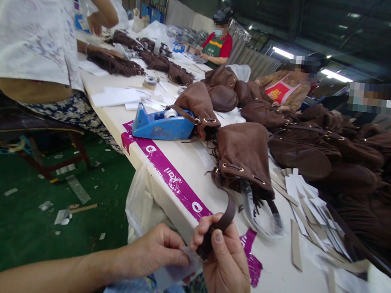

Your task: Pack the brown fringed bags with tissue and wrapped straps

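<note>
In my right hand [226, 266] I grip a dark brown leather strap [226, 217], which curls up over the fingers toward the bag. The fingers of my left hand [156, 254] pinch a thin whitish sheet [177, 270] just below the strap. Beyond my hands a brown fringed drawstring bag [245, 152] lies on its side on the table, its eyeleted mouth toward me. Clear plastic [271, 226] sticks out of that mouth. A blue tape dispenser [164, 127] stands left of the bag, beside a second brown bag [198, 102].
Purple printed tape [171, 176] runs along the edge of the white table [135, 156]. Paper and card strips [309, 210] lie at the right, before a heap of brown bags [355, 158]. Co-workers sit behind the heap; a person in a white shirt [34, 22] stands at the left.
</note>
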Tool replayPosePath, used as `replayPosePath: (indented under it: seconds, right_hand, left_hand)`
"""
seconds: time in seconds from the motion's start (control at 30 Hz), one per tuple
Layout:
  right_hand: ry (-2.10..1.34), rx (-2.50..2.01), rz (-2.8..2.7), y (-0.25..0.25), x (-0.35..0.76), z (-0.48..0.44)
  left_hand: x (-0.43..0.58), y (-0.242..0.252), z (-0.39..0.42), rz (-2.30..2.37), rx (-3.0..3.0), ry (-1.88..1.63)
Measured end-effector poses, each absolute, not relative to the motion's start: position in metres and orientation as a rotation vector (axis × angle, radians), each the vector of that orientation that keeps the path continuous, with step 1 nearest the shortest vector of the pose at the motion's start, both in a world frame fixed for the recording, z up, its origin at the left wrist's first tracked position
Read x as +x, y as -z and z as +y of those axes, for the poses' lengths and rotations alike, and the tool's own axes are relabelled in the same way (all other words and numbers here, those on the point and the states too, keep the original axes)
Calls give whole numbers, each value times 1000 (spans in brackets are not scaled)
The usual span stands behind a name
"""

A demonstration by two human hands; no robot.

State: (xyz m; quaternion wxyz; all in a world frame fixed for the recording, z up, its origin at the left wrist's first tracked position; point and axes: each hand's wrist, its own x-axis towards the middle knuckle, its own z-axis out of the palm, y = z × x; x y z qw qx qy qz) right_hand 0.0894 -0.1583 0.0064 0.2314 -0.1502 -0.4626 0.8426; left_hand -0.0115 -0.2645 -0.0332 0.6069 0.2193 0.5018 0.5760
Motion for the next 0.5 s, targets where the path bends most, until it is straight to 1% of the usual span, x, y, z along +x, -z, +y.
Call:
replayPosePath:
  seconds: [0.07, 0.13, 0.2, 0.27, 0.37, 0.5]
  right_hand:
    - [-2272, -391, -1379, -1, 94, -155]
    - [-2156, -398, -1543, 5, 103, -148]
    - [-2021, -446, -1734, 11, 113, -140]
    - [-1955, -486, -1850, 15, 123, -130]
    - [-1978, -487, -1873, 19, 132, -121]
    - [-2043, -442, -1858, 21, 130, -118]
  left_hand:
    - [-12, 34, -265, 1182, 592, -1359]
    - [-14, 35, -267, 1301, 786, -1378]
    - [-18, 37, -269, 1475, 1108, -1404]
    - [-21, 41, -272, 1605, 1478, -1420]
    - [-24, 45, -275, 1695, 1825, -1402]
    - [-25, 45, -274, 1750, 1889, -1384]
